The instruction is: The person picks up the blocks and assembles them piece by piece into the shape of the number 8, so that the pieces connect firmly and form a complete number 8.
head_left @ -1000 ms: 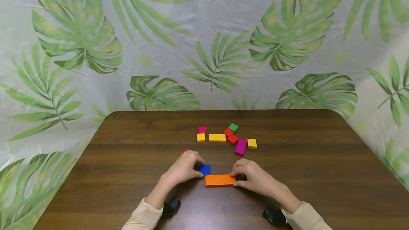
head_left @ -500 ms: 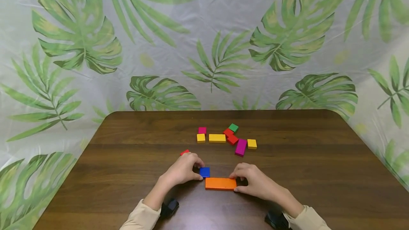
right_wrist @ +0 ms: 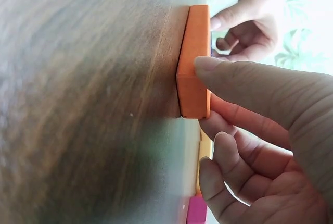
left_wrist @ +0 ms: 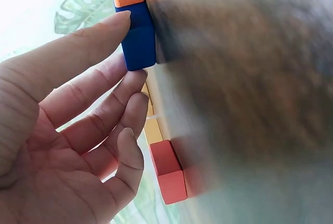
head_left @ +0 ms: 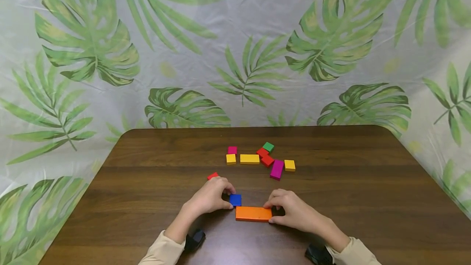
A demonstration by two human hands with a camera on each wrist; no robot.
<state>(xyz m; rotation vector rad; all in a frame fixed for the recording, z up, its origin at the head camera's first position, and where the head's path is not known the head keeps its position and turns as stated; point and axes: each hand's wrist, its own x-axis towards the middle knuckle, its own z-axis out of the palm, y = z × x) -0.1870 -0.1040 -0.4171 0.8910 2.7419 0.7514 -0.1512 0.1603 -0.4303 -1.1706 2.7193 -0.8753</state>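
In the head view, the left hand (head_left: 211,195) pinches a flat, square blue block (head_left: 235,200) between thumb and fingers, and the right hand (head_left: 290,209) grips the right end of a long, rectangular orange block (head_left: 252,214). Both blocks lie on a brown wood-grain table (head_left: 331,175), the blue one at the far side of the orange one's left end. A small red block (head_left: 212,176) lies just beyond the left hand; farther back, a loose group of yellow, red, green, magenta and purple blocks (head_left: 249,159) spreads across the middle. In the left wrist view, the thumb presses the blue block's near face, with the orange block right against it. In the right wrist view, the thumb lies on the orange block's near side, fingers behind its end.
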